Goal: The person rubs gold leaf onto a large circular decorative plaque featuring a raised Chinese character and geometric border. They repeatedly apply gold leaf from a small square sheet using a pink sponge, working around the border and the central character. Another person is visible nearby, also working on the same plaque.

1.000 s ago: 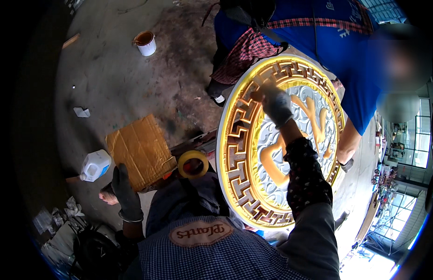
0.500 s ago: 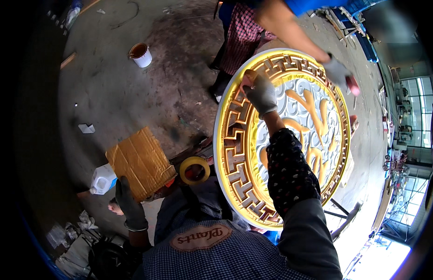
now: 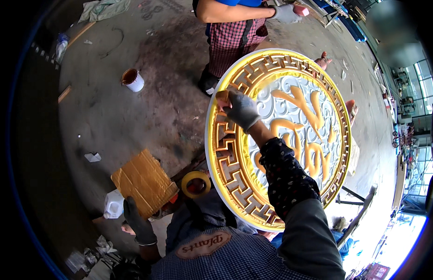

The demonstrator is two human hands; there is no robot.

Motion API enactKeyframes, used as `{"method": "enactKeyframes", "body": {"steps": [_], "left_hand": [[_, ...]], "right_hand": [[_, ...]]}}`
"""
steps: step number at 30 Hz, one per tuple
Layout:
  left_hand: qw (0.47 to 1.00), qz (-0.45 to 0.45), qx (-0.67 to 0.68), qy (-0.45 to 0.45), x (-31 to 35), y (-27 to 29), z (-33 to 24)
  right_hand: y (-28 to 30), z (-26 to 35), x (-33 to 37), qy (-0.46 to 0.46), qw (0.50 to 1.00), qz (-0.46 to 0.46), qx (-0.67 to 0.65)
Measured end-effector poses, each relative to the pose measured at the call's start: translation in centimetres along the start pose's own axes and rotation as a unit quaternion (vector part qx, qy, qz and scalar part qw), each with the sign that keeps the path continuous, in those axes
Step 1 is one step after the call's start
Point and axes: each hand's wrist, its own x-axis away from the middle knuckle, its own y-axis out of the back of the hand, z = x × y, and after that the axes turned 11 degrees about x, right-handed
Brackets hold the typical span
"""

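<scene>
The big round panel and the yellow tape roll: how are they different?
The panel is much bigger; the tape roll is small. The panel has swirls and a patterned border, while the tape roll looks plain. The panel's middle is filled in; the tape roll's is a hole. Both are round, with yellow on them.

Tape (image 3: 196, 175) is placed between disc (image 3: 291, 109) and cardboard (image 3: 145, 183); jug (image 3: 114, 204) is set left of cardboard; bucket (image 3: 136, 84) is placed farther ahead on floor (image 3: 109, 123), left of disc.
</scene>
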Motion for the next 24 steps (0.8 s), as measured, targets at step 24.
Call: {"method": "enactKeyframes", "body": {"steps": [24], "left_hand": [[0.993,-0.048,0.081,0.07,-1.1,-0.7,-0.3]], "right_hand": [[1.7,-5.4,-6.6,-0.046,0.998,-0.017,0.049]]}}
